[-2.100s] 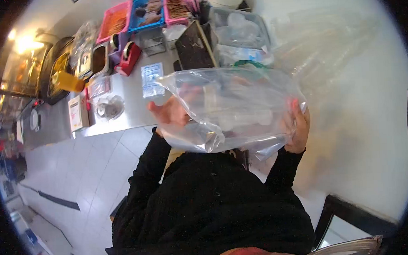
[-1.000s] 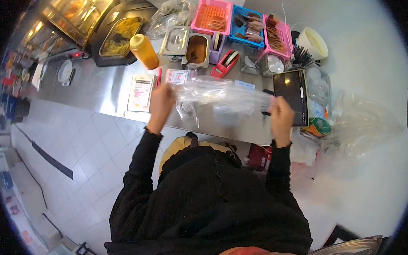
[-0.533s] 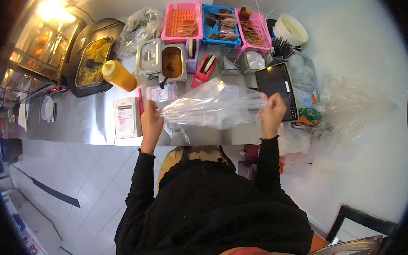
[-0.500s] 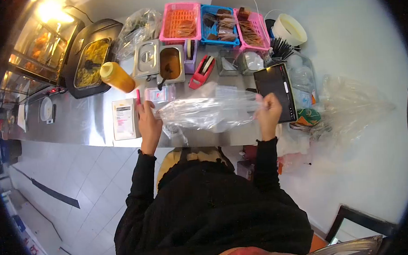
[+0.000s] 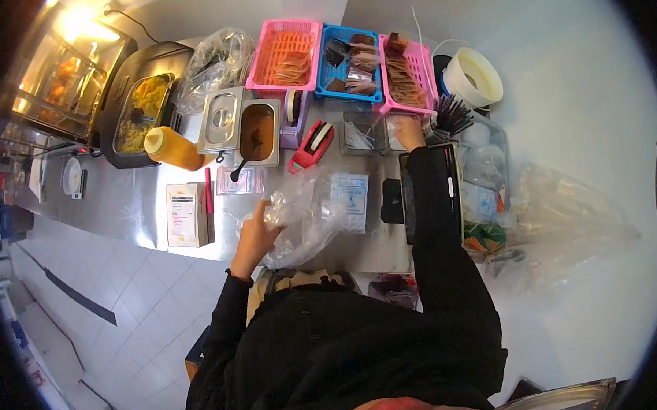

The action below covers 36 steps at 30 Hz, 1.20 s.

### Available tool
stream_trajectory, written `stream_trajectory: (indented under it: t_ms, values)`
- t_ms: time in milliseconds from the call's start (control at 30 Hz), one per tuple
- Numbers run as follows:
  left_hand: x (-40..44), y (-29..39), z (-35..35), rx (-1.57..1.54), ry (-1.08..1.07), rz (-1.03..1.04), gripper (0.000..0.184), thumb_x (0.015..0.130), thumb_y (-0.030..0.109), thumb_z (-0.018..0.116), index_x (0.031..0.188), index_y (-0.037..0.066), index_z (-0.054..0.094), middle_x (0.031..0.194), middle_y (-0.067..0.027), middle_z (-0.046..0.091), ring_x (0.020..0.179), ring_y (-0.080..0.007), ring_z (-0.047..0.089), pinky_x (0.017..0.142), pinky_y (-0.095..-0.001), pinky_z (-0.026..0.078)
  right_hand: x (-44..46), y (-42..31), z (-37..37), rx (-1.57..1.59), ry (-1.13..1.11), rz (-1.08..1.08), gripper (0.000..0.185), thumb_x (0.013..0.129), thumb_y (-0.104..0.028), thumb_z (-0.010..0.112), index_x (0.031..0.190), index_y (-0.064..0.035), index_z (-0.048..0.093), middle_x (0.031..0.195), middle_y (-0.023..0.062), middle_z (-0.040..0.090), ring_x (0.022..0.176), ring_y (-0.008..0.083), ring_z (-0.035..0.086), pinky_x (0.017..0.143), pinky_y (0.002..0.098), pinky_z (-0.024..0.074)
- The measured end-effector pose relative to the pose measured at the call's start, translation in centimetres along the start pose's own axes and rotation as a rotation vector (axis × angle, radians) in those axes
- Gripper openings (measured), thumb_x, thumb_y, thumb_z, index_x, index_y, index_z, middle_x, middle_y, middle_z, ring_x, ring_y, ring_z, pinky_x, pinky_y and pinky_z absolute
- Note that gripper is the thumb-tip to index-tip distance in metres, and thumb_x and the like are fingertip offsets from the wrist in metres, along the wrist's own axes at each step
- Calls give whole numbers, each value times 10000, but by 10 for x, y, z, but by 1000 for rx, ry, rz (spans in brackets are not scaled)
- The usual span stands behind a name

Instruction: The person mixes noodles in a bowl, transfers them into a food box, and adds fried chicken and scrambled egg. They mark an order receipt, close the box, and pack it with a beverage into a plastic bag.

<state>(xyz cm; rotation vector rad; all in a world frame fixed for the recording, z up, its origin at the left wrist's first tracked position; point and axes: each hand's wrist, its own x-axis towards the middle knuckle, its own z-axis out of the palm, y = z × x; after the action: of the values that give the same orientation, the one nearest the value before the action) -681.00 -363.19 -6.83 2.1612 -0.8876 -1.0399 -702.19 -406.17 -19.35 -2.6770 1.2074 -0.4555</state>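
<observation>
A crinkled clear plastic bag lies loosely over the front of the steel counter, its near side in the curled fingers of my left hand. My right hand is stretched forward over the small clear container with white contents, below the right pink basket. Its fingertips dip into that container, and what they touch is hidden. Under my right forearm is the tablet, partly covered by the sleeve. Beside the bag lies a white and blue printed packet.
Sachets fill the pink basket and the blue basket. A red tape dispenser, a steel pan of brown sauce and a yellow squeeze bottle stand behind. A white box sits at the front left.
My right hand has let go of the bag and reached forward to the clear container. The bag, stretched between both hands before, now lies slack by my left hand, which has come closer to me.
</observation>
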Motion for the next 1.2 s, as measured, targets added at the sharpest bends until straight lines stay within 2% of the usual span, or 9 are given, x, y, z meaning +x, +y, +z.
stream_trajectory:
  t_ms: [133,333,500,567,800,867,967,1033,1200]
  values:
    - [-6,-32,21,522,314,258,655,656,178,781,1228,117,469,1068,-154,549,932,-302,564,782,-394,462,3,-26,-43,83,1,118,259,627,-125,751,839,-61,616,797,147,641,780,324,621,683,412,483]
    - [3,25,19,467,388,478,855,609,236,797,1354,131,393,1071,-106,493,932,-279,502,784,-376,428,17,-19,-71,151,-74,80,141,694,-101,708,793,-52,621,795,152,636,769,335,628,671,411,487]
    - [28,17,33,647,306,431,692,614,297,801,1196,79,496,1039,-131,501,904,-283,507,748,-381,426,3,-30,-114,317,36,-4,236,740,-163,725,831,-5,576,757,128,637,624,218,630,533,335,491]
    - [30,33,29,704,244,400,616,639,305,784,1141,58,527,1066,-142,502,948,-303,516,789,-383,429,-4,-40,-133,344,-12,103,246,725,-141,732,848,-1,572,782,141,644,728,263,643,639,340,493]
    - [127,143,89,-168,139,812,724,682,260,771,1254,23,395,1179,-202,466,1104,-375,474,924,-405,411,-21,-36,-139,694,-60,163,275,722,-140,751,882,-12,567,787,133,657,748,213,660,652,310,489]
    - [171,181,119,-105,301,1097,612,762,212,706,1255,22,398,1202,-200,471,1034,-361,534,819,-389,506,-25,-34,-125,595,-21,73,275,725,-143,751,882,-12,568,778,134,655,723,215,655,641,303,487]
    - [225,191,163,174,-48,902,480,804,167,630,1220,29,435,1102,-192,557,966,-367,585,811,-401,509,-32,-46,-143,471,65,136,280,729,-166,755,868,-13,565,763,130,649,706,217,649,632,305,486]
    - [254,186,190,393,-65,924,372,812,133,580,1161,31,498,1011,-169,601,920,-347,612,781,-423,513,-39,-43,-168,363,168,187,279,747,-186,750,848,-12,557,719,125,625,709,215,652,621,317,482]
    - [297,178,242,868,-132,922,212,815,155,530,955,67,663,868,-148,659,842,-307,650,690,-457,514,-78,-60,-230,888,476,382,156,852,-119,639,900,-5,543,824,105,625,733,233,656,587,305,513]
